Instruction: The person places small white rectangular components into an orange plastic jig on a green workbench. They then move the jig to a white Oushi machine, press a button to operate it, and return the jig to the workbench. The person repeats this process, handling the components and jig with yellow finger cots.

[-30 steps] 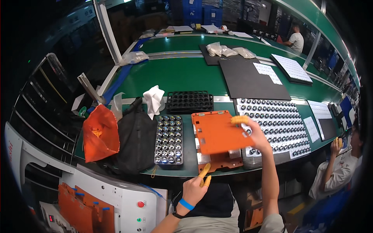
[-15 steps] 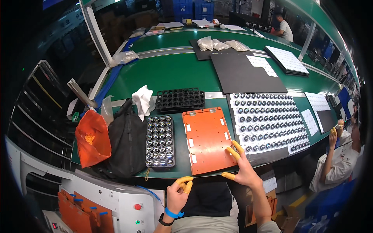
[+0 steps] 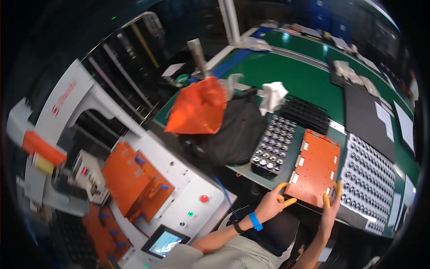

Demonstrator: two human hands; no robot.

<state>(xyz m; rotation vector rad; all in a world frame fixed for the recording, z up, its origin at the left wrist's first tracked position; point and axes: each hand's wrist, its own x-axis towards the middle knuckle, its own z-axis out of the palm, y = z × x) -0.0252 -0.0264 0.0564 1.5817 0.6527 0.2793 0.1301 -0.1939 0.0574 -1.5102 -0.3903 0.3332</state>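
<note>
An orange rectangular plate (image 3: 315, 168) with small white patches along its edges lies on the green bench in front of me. My left hand (image 3: 271, 206), in yellow finger cots, grips its near left corner, thumb along the near edge. At the near right corner, my right hand (image 3: 330, 213) holds the plate's edge between cotted fingers. Left of the plate stands a black tray of shiny round lens-like parts (image 3: 274, 145). To its right, rows of dark round parts sit on a white sheet (image 3: 368, 184).
A white machine (image 3: 179, 190) with a red button, screen and orange fixtures (image 3: 134, 179) stands at left. An orange bag (image 3: 197, 107), black bag (image 3: 237, 125), white cloth (image 3: 272, 96) and empty black tray (image 3: 304, 114) lie on the bench. Dark boards (image 3: 365, 112) lie farther right.
My view has swung left, bringing the machine into sight. My left hand has come from beside the plate to its near left corner. My right hand stays at its right side.
</note>
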